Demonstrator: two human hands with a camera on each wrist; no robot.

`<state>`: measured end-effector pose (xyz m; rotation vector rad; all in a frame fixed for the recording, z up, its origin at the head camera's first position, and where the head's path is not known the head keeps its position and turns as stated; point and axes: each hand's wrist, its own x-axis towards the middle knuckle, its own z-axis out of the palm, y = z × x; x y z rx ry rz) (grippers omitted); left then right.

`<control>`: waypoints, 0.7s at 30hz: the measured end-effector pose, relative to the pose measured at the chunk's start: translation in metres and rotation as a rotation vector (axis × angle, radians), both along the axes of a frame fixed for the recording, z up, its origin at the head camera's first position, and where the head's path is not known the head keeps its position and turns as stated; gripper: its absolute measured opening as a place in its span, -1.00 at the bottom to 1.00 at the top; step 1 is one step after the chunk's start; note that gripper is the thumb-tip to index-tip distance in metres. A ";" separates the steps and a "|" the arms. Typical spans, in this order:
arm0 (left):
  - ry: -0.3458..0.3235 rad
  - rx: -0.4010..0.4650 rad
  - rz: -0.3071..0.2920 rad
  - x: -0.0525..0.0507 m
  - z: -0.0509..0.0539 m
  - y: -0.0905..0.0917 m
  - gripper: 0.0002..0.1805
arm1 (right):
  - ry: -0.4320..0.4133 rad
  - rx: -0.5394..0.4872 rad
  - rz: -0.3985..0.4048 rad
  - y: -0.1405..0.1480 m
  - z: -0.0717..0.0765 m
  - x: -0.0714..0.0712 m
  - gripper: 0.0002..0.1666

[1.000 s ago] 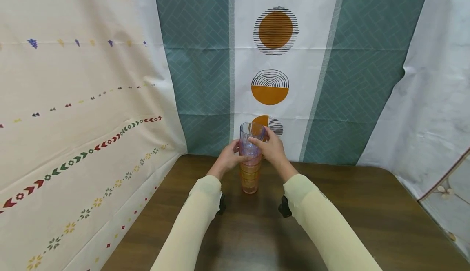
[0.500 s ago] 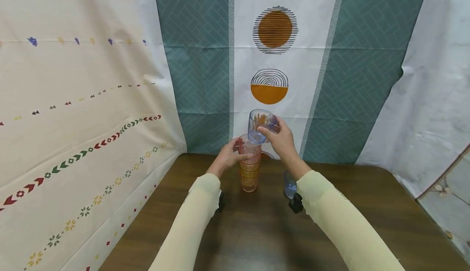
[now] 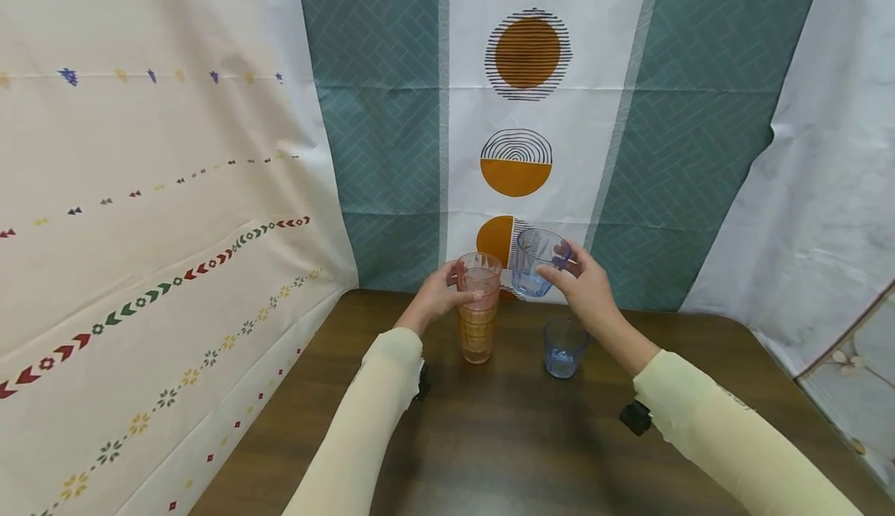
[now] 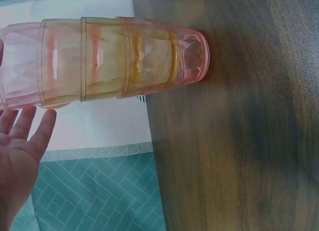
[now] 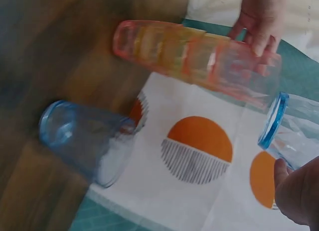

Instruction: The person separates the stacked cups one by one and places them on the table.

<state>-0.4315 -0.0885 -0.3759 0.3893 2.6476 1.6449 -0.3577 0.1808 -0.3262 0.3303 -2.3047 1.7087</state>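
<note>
A tall stack of nested clear plastic cups point(image 3: 477, 325), pink and yellow, stands upright on the table. My left hand point(image 3: 435, 298) holds it near the top, thumb in front and fingers behind; the left wrist view shows the stack point(image 4: 104, 59) lying sideways across the picture. To the right of the stack, my right hand point(image 3: 590, 287) grips a clear blue cup point(image 3: 528, 273) in the air, slightly tilted and apart from the stack. Below that hand a second blue cup point(image 3: 562, 359) stands upright on the table, also visible in the right wrist view point(image 5: 87, 141).
The brown wooden table point(image 3: 482, 454) reaches back to a hanging cloth point(image 3: 391, 151) with teal and white panels. A cream patterned cloth point(image 3: 175, 228) hangs along the left side, and a pale cloth point(image 3: 825, 190) on the right.
My right hand has lifted the blue cup off the top of the stack and carried it to the right. The standing blue cup has come into view. My left hand stays at the stack.
</note>
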 end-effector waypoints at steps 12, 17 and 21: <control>-0.012 -0.001 0.004 0.000 -0.001 -0.001 -0.06 | -0.042 0.064 -0.005 0.059 -0.026 0.032 0.04; -0.014 0.010 -0.002 0.001 0.001 -0.001 -0.07 | -0.033 0.049 -0.025 0.084 -0.039 0.039 -0.03; -0.013 0.006 -0.003 0.001 0.002 0.000 -0.07 | -0.044 0.058 -0.045 0.100 -0.052 0.043 -0.04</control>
